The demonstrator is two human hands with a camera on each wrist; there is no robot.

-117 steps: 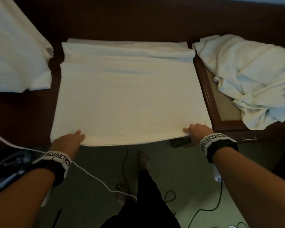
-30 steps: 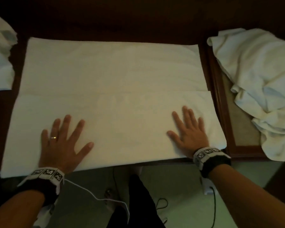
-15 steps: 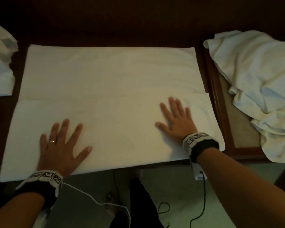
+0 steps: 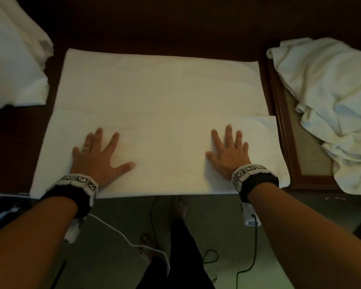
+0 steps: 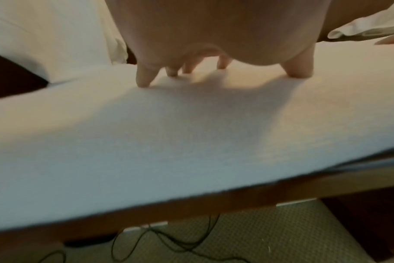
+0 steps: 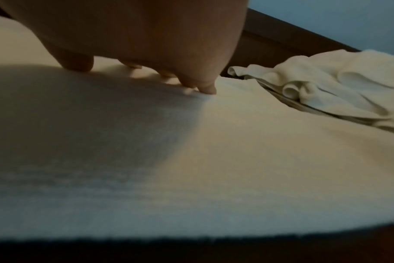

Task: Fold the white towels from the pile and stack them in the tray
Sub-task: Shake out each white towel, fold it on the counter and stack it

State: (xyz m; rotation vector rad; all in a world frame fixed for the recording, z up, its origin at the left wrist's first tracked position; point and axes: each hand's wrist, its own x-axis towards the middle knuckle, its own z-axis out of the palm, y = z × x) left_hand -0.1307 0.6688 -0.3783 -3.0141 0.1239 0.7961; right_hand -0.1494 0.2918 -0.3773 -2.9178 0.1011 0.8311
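Observation:
A large white towel (image 4: 158, 97) lies spread on the dark wooden table, its near part folded over into a flat band (image 4: 165, 155). My left hand (image 4: 101, 155) presses flat on the band's left part, fingers spread. My right hand (image 4: 229, 151) presses flat on its right part. In the left wrist view the fingertips (image 5: 144, 80) touch the towel (image 5: 169, 133). In the right wrist view the fingertips (image 6: 207, 89) rest on the towel (image 6: 236, 151). A wooden tray (image 4: 279, 113) stands to the right, with a crumpled pile of white towels (image 4: 329, 97) lying in it.
More white cloth (image 4: 13, 59) lies at the table's far left. The table's near edge (image 5: 214, 201) runs just under the towel's fold. Below it are a carpeted floor, cables (image 4: 250, 265) and the person's bare feet (image 4: 180, 207).
Earlier both hands held the towel's near edge; it now lies folded over. In the last second both hands have slid across the folded band, and the view has shifted.

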